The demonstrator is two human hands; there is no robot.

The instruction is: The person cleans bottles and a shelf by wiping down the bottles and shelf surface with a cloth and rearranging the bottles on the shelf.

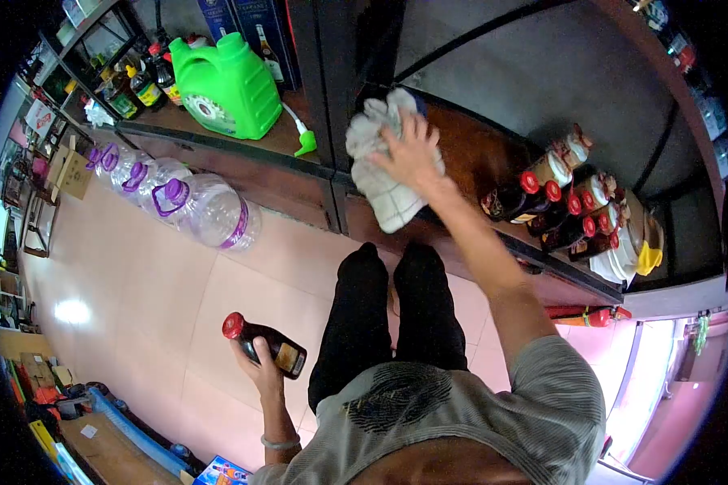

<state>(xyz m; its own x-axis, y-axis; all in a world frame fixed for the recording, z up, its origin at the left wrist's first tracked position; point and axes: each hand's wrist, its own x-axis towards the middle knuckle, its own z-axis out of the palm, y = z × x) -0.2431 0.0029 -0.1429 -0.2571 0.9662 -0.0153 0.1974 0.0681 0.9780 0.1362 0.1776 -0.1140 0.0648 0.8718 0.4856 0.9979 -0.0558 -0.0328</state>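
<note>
My left hand (pixel 263 368) is closed around a dark bottle (pixel 268 347) with a red cap and a label, holding it tilted over the floor. My right hand (pixel 412 153) reaches up to the shelf, its fingers spread over a whitish cloth (pixel 392 194). That cloth lies bunched on the brown shelf board (pixel 469 153) and hangs over its front edge. To the right of the cloth, several similar dark bottles (pixel 514 200) with red caps stand close together on the same shelf.
Jars with wrapped tops (pixel 578 149) stand behind the shelf bottles. A green jug (pixel 230 89) sits on the left shelf beside a dark upright post (pixel 325 105). Large clear water bottles (pixel 218 214) with purple handles stand on the tiled floor. A red fire extinguisher (pixel 586 317) lies at right.
</note>
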